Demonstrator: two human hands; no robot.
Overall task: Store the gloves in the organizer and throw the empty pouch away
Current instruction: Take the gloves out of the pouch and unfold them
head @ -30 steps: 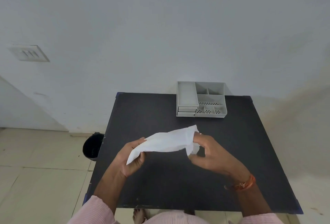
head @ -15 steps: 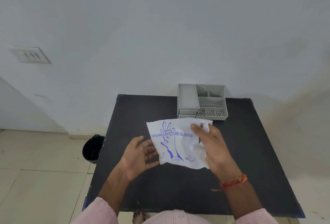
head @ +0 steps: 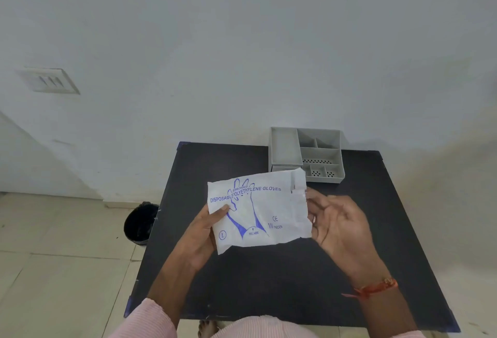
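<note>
Pouch [head: 259,211] of disposable polyethylene gloves, white with blue print and a glove outline, is held face-up above the middle of the black counter [head: 376,230]. The left hand [head: 200,235] grips its 9 o'clock edge, thumb pressed on the printed front and fingers hidden behind. The right hand [head: 337,226] sits at the pouch's 3 o'clock edge, palm turned up and fingers loosely spread; its fingertips touch the edge near the torn corner strip, but a firm grip cannot be told. An orange thread band [head: 376,288] circles the right wrist. At 12 o'clock from the pouch, against the wall, stands the grey organizer [head: 306,153] with one long compartment on its left and several smaller ones on its right. On the tiled floor at 9 o'clock of the counter stands a black bin [head: 139,223].
</note>
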